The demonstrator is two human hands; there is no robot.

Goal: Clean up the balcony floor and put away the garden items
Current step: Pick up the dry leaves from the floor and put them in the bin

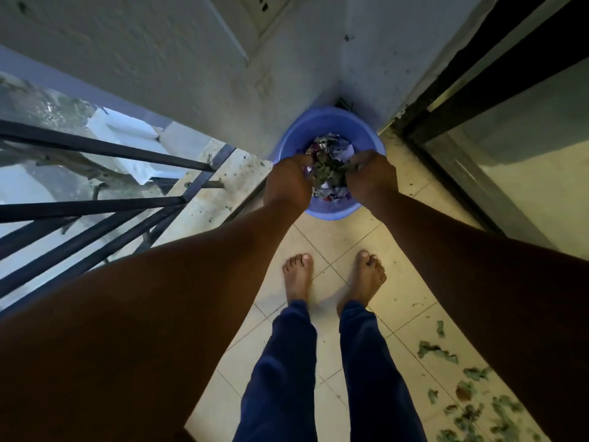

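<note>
A round blue plastic tub (331, 121) stands on the tiled floor in the corner where two white walls meet. It holds a heap of dry leaves and scraps (331, 148). My left hand (288, 178) and my right hand (371, 177) are both over the tub, backs up, fingers curled around a bunch of leaves (328, 172) held between them above the heap. More torn leaves (468, 397) lie scattered on the tiles at the lower right.
A black metal railing (95, 205) runs along the left with a stained ledge (216, 193) beside it. A sliding glass door with a dark frame (478, 173) is on the right. My bare feet (334, 275) stand on cream tiles behind the tub.
</note>
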